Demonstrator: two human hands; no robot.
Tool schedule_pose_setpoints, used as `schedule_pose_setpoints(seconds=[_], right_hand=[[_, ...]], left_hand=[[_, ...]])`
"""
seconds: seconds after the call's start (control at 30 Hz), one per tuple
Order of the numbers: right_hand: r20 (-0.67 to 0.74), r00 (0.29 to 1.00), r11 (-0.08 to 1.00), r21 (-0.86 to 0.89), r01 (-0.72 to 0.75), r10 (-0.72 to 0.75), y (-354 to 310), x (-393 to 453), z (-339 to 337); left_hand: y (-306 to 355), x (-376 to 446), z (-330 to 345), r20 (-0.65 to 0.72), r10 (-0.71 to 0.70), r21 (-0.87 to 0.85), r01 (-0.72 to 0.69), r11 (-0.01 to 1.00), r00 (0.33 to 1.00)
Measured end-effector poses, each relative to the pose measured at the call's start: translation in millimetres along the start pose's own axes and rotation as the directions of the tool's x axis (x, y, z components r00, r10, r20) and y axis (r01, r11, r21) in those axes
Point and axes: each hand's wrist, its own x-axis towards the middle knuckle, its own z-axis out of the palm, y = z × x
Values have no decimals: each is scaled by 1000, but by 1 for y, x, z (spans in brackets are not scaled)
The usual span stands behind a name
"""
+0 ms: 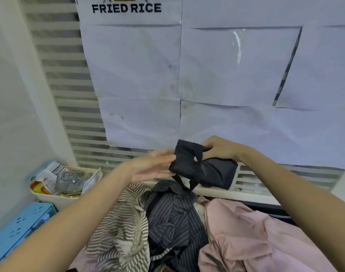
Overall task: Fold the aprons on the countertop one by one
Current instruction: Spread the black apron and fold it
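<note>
A small folded black apron bundle (pixel 205 165) is held in the air above the countertop, its strap wrapped around the middle and a loose end hanging down. My right hand (pixel 218 149) grips the bundle's top right part. My left hand (pixel 154 165) lies flat with straight fingers against the bundle's left end. Below lie three crumpled aprons: a beige striped one (pixel 120 228), a dark pinstriped one (pixel 173 222) and a pink one (pixel 246 236).
A cream bin (pixel 50 197) with packets and wrappers stands at the left, with a blue perforated box (pixel 16 228) in front of it. White paper sheets (pixel 226 75) cover the slatted wall behind, above a white ledge (pixel 246 193).
</note>
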Motion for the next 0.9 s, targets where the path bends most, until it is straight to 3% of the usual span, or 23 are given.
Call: schedule_pose_setpoints(seconds=[0.13,0.23,0.3,0.33,0.37,0.43,0.47,0.5,0.6,0.67,0.7,0.73,0.77,0.8,0.83,0.87,0.9], right_hand=[[97,994,980,-188,60,-42,-23,4,9],[88,995,970,-234,73,-53,-28,6,10],[-33,996,943,-327,64,-79,-23,5,6],[-170,978,933,-356,51,-118,-19,6,5],[-356,922,942,-334,30,-155,-15,5,5],[-714,681,984,-166,60,-162,-13,0,12],[-792,596,991,-88,100,-130,-13,-2,19],[-794,599,993,-45,112,-104,-14,-4,28],[-518,854,999,-44,23,-42,-16,-6,62],[-488,870,996,-78,40,-73,-16,1,79],[-526,848,997,11,72,-55,-19,2,84],[-537,843,969,212,128,6,-21,3,84],[-488,871,857,473,206,60,-24,1,82],[-403,913,655,708,265,66,-24,-2,79],[-311,950,448,853,270,19,-19,-6,74],[-232,972,326,917,229,-29,-11,-10,67],[-136,988,302,941,151,-69,-4,-14,60]], left_hand=[[17,10,25,-214,58,318,14,948,975],[18,18,31,-338,155,377,-17,926,928],[17,20,28,-424,185,332,-38,943,887],[17,20,25,-482,200,292,-59,955,853],[18,19,23,-546,213,244,-90,966,810],[21,20,19,-670,223,152,-163,975,708],[23,20,17,-720,222,116,-201,973,657],[26,20,16,-758,218,83,-239,967,615],[32,21,21,-788,188,-2,-309,951,586],[34,22,26,-773,155,-70,-325,943,615],[34,22,28,-759,139,-95,-319,943,636],[34,22,29,-745,129,-110,-312,944,654],[35,21,29,-735,122,-119,-305,945,667],[36,18,27,-735,116,-131,-307,943,668],[39,16,22,-737,110,-152,-322,935,666],[42,13,15,-745,103,-185,-351,918,659],[46,9,9,-756,96,-223,-393,892,647]])
